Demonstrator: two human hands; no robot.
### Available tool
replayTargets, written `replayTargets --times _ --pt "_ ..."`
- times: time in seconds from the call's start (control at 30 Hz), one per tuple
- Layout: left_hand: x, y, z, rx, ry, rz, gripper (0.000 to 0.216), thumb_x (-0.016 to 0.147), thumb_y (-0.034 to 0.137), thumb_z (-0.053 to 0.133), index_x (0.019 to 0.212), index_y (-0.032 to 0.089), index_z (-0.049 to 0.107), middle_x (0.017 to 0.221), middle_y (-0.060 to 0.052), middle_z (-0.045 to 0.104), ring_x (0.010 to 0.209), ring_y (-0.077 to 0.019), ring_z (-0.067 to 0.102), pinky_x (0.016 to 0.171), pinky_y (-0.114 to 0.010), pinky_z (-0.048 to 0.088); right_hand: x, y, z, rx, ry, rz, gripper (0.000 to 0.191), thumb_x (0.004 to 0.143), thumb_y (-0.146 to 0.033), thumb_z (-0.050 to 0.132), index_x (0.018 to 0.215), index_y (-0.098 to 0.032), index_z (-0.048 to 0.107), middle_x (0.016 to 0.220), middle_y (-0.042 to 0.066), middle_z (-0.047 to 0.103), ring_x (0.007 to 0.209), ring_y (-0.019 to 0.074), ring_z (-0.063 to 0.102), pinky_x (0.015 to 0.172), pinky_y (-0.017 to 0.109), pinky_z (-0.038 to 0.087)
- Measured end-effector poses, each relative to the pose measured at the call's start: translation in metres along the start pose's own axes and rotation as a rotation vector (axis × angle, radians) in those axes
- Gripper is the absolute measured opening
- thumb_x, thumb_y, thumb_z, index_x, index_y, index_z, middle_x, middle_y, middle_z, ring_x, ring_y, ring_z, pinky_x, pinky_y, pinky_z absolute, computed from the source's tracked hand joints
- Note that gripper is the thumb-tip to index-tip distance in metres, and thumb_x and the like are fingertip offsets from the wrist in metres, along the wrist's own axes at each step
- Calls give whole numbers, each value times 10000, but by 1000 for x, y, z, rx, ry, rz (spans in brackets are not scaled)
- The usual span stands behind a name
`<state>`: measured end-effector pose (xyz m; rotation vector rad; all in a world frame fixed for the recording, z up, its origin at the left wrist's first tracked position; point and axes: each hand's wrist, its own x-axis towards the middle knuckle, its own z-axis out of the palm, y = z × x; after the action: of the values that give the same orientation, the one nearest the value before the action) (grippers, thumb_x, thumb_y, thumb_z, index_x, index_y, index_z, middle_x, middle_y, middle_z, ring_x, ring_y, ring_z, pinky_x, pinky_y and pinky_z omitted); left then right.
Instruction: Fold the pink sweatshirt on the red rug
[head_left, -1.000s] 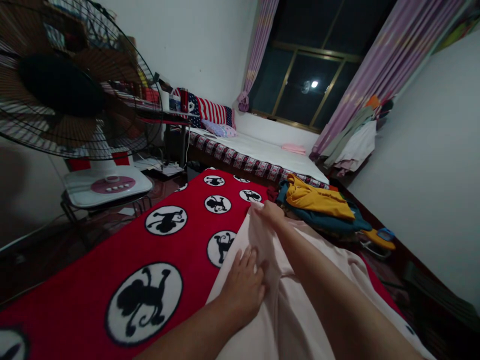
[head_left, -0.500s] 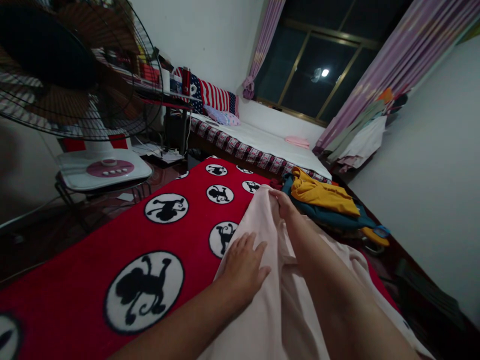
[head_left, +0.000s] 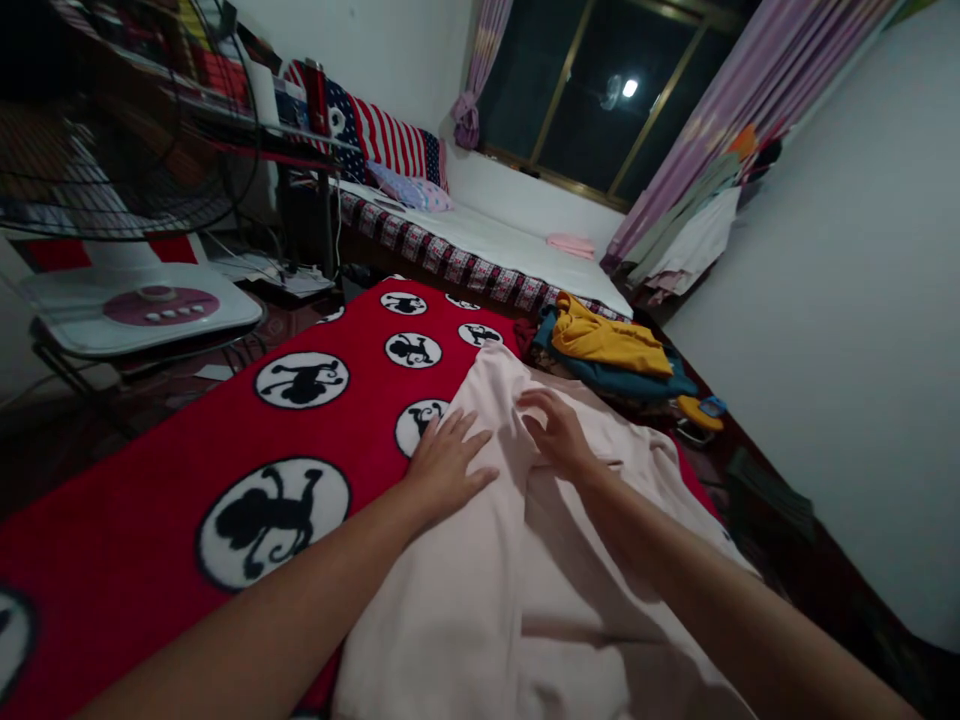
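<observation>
Right now my left hand (head_left: 446, 465) lies flat, fingers spread open, on the left edge of the pink garment (head_left: 480, 590), just where it meets the red blanket (head_left: 225, 440). My right hand (head_left: 559, 440) rests on the garment too, fingers loosely curved over a raised fold; I cannot tell whether they pinch it. The garment lies across the blanket's right half, reaching toward its far end. Beyond that end sits a clothes pile (head_left: 611, 345); off the blanket's left side stands a fan (head_left: 142, 300). My worry is that the fabric is loose and creased under the right hand, so uneven pressing could bunch it or drag it askew.
</observation>
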<state>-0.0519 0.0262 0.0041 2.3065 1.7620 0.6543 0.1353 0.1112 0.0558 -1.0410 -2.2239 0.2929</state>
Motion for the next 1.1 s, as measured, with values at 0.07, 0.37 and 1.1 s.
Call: replayTargets --times 0.07,0.37,1.1 --pt "1 -1 -1 -10 10 4 549 862 533 502 1351 284 500 1508 -80 355 1410 -278 249 1145 -514 139 -41 -28 -9 117 -67 77 160 781 -133 520 868 -189 642 848 38 644 753 158 602 675 264 482" --pt "56 -3 -28 -62 110 -201 294 858 332 538 1086 204 672 1063 -73 689 1048 -234 589 949 -353 391 -141 -133 -25 141 -370 118 226 803 -128 540 999 -218 609 955 38 605 775 141 574 673 246 445" --pt "128 -12 -20 -70 46 -414 188 796 339 635 896 203 717 1039 -81 704 965 -221 637 767 -273 460 -134 -179 35 -272 -579 -52 90 771 -125 519 814 -172 582 774 56 629 597 191 596 464 273 353"
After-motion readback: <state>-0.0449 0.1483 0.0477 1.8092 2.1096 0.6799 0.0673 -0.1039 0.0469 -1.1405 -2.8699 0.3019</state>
